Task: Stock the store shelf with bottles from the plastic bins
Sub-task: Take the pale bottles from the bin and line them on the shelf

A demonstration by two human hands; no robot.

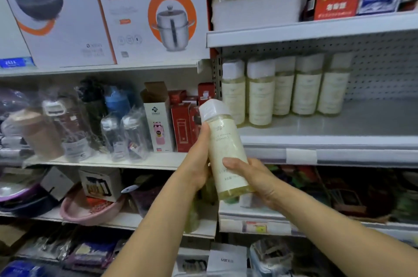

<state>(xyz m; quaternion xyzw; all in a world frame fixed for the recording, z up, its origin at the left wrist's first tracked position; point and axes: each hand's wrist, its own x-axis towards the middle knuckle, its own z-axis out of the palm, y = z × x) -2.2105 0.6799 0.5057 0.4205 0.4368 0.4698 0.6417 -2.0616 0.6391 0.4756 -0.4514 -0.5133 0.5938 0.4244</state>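
Both hands held a pale yellow plastic bottle with a white cap near the middle of the view, tilted so its cap pointed toward 11 o'clock. The left hand gripped it from the 9 o'clock side, fingers curled round the body and thumb just under the cap. The right hand cupped the base from 4 o'clock, thumb laid across the cream label. At 1 o'clock, a row of matching bottles stood upright on the grey metal shelf. White cardboard boxes printed with pots sat at 10 o'clock.
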